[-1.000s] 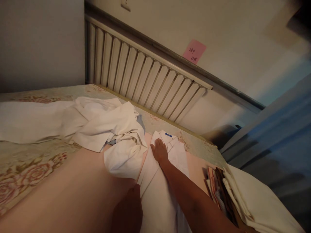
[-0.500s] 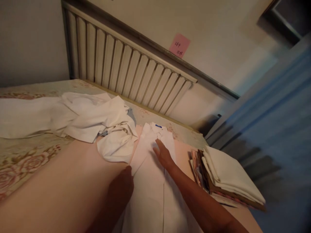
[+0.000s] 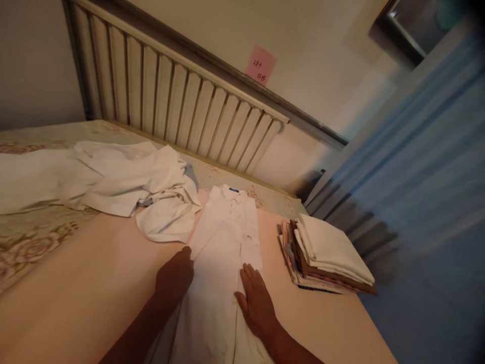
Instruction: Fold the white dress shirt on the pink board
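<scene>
A white collared shirt (image 3: 212, 283) lies lengthwise in front of me, its sides folded inward and its collar with a dark blue label at the far end. My left hand (image 3: 176, 273) is at the shirt's left edge, fingers closed on the fabric there; the fingertips are partly hidden. My right hand (image 3: 257, 303) rests flat along the shirt's right side, fingers stretched out and thumb apart, holding nothing.
Rumpled white clothing (image 3: 121, 177) lies at the far left. A stack of folded clothes (image 3: 329, 253) sits to the right on the pink sheet (image 3: 310, 323). Behind stand a radiator (image 3: 182, 96), a pink note (image 3: 260, 64) on the wall and a blue curtain (image 3: 428, 202).
My right hand has slid down from near the collar to the shirt's middle, staying flat. My left hand remains at the left edge. The view has shifted slightly right.
</scene>
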Demonstrator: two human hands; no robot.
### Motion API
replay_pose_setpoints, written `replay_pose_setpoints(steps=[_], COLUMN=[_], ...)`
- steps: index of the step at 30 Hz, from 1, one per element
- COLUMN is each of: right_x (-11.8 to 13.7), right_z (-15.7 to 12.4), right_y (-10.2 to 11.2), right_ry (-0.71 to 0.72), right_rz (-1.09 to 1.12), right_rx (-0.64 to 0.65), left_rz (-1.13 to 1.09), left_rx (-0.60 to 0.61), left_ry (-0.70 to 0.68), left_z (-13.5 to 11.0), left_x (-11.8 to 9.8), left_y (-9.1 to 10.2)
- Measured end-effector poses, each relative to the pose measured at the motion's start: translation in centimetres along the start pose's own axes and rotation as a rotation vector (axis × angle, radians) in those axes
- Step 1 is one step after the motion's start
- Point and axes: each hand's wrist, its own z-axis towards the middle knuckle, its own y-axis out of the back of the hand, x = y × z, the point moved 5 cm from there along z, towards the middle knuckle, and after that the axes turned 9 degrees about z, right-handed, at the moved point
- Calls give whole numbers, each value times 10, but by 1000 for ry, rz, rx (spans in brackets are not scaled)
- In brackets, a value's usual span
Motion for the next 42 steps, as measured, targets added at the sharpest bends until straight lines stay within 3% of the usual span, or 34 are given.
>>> replay_pose_setpoints(steps=[19, 25, 31, 42], right_x=[0, -3, -4, -7], right_z=[3, 2, 2, 0], right_y=[3, 1, 2, 1], right_ry=[-4, 3, -9, 15], right_rz=[-16, -8, 4, 54], right_rx=[-13, -41, -46, -127], left_rz=[-36, -60, -107, -138], left_rx=[83, 29, -10, 68], left_ry=[38, 40, 57, 70], left_z=[1, 1, -9, -27], left_x=[3, 4, 4, 18], left_y=[4, 0, 2, -4])
